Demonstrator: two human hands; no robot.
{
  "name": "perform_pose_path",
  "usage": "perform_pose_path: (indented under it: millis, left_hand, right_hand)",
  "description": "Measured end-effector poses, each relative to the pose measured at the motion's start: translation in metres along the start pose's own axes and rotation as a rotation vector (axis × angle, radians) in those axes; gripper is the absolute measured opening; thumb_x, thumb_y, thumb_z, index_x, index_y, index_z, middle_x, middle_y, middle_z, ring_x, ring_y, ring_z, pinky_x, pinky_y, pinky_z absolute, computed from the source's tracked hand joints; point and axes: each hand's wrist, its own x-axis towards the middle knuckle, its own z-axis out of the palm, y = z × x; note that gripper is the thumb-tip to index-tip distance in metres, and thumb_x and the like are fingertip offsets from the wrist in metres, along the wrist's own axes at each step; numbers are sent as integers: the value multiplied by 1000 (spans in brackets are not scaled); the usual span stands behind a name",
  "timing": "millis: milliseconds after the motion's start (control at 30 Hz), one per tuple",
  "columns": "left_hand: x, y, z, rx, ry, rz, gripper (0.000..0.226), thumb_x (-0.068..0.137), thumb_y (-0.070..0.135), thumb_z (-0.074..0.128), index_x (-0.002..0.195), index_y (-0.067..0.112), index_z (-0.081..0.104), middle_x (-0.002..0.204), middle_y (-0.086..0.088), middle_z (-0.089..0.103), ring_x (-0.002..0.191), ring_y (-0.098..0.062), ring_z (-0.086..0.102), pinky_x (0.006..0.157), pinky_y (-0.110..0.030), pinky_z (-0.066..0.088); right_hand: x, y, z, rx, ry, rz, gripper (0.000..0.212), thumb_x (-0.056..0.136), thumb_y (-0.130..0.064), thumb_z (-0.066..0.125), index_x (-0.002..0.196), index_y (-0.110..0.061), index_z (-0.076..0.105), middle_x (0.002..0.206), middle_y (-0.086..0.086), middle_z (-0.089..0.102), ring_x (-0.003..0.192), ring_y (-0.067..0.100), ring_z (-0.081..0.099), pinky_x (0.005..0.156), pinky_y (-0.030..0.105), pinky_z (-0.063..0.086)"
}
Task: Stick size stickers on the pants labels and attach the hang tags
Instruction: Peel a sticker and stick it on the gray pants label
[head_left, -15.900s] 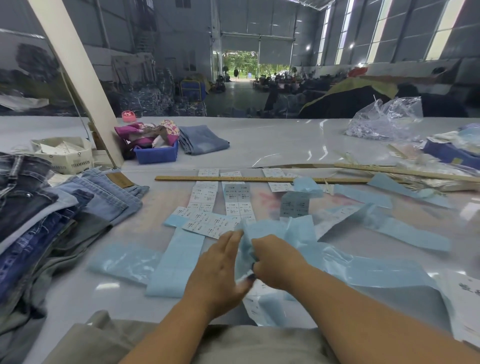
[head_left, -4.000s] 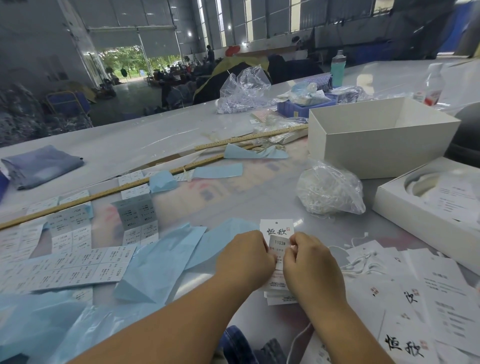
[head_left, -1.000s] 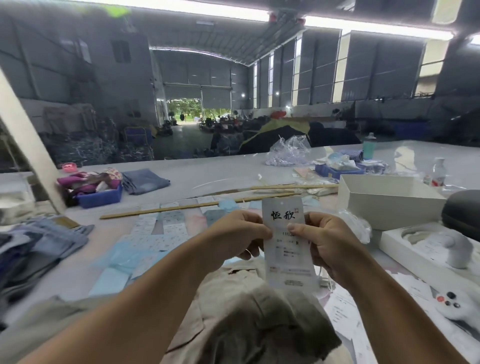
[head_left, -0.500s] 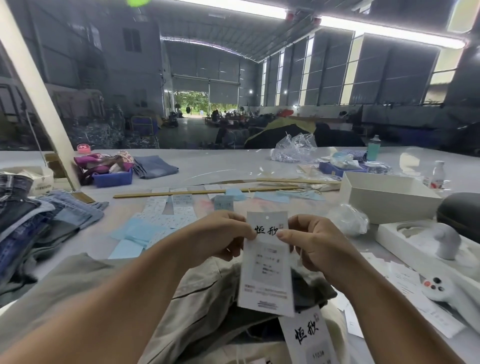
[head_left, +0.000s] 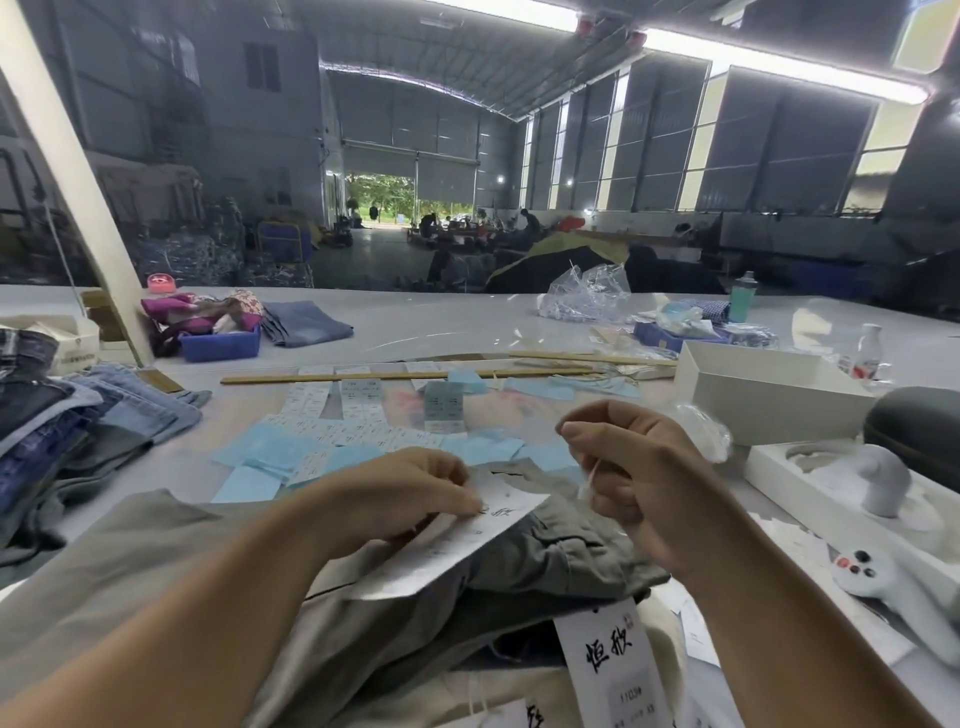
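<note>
Two hang tags are showing nearest the camera: a finished tag (head_left: 613, 670), lying on the pale pants at the bottom edge, is reading 恒欣 with "1103" below. Just beyond, the left hand (head_left: 410, 493) is pinching a second hang tag (head_left: 457, 540) against the grey pants (head_left: 545, 566) on the worktop (head_left: 441, 322); its print is too blurred to read. The right hand (head_left: 634, 478) is pinching the thin white string (head_left: 589, 475), raised beside it. The card is looking light and bendable, best held near its punched top; the string is limp. Farther off, size sticker sheets (head_left: 358, 410) are lying flat.
</note>
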Motion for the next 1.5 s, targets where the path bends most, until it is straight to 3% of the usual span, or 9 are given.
perform_pose_path:
  millis: [167, 267, 367, 467, 600, 767, 867, 1233, 1500]
  left_hand:
    - [-2, 11, 13, -16, 27, 263, 38, 88, 15, 66, 111, 43, 58, 78, -2, 60, 72, -21, 52, 72, -37, 41]
    - [-8, 20, 21, -47, 0, 339, 19, 75, 25, 59, 84, 34, 73, 84, -7, 65, 78, -28, 55, 78, -40, 43]
    - [-13, 27, 24, -136, -28, 348, 26, 74, 46, 65, 86, 26, 76, 84, 3, 74, 74, -10, 65, 76, -31, 46]
    - [-11, 28, 26, -110, 28, 366, 40, 76, 62, 69, 88, 25, 75, 77, 11, 71, 71, -4, 62, 72, -27, 43]
    - [-7, 28, 27, -124, 51, 391, 24, 90, 44, 64, 85, 22, 73, 74, 7, 70, 66, -8, 61, 68, -26, 45]
    - [-2, 31, 22, -175, 115, 341, 16, 74, 33, 57, 65, 20, 61, 70, -3, 70, 57, -14, 63, 54, -23, 46]
    - [0, 33, 18, -153, 206, 310, 12, 69, 30, 54, 61, 22, 54, 68, -7, 65, 53, -14, 61, 48, -19, 44]
    - [0, 39, 34, -18, 160, 290, 15, 68, 30, 51, 55, 22, 51, 75, -14, 71, 54, -21, 56, 57, -30, 40]
    - [-10, 37, 36, -24, 110, 325, 34, 77, 43, 57, 51, 22, 52, 59, -3, 65, 48, -12, 61, 48, -20, 40]
  right_hand:
    - [4, -1, 24, 78, -87, -76, 14, 77, -20, 68, 84, -8, 67, 64, 3, 50, 39, 6, 30, 36, 16, 28]
    - [10, 1, 31, -22, -43, -107, 30, 78, -30, 63, 92, -4, 61, 67, 7, 48, 43, 8, 33, 41, 20, 29]
    - [13, 5, 33, -162, 23, -103, 49, 81, -43, 56, 98, 3, 56, 73, 13, 45, 49, 13, 36, 48, 27, 32]
    - [14, 6, 33, -167, 18, -91, 44, 81, -47, 51, 98, -7, 62, 68, 4, 51, 51, 10, 41, 51, 26, 36]
    - [10, 9, 30, -278, -23, -81, 39, 82, -41, 53, 102, -8, 60, 72, 10, 50, 54, 15, 39, 50, 29, 32]
    - [-1, 7, 12, -693, -36, -140, 18, 83, -11, 62, 88, -27, 66, 71, -13, 63, 61, 6, 57, 54, 22, 48]
    - [-10, 9, -3, -845, 36, -185, 27, 93, -14, 60, 73, -30, 67, 62, -14, 63, 46, 0, 47, 44, 14, 36]
    - [-27, 13, -29, -1425, 290, -268, 22, 95, -33, 60, 83, -24, 76, 78, -9, 45, 76, 13, 47, 57, 19, 30]
    - [-29, 15, -37, -1339, 464, -266, 22, 95, -19, 58, 77, -12, 69, 67, 0, 67, 62, 19, 59, 56, 27, 46]
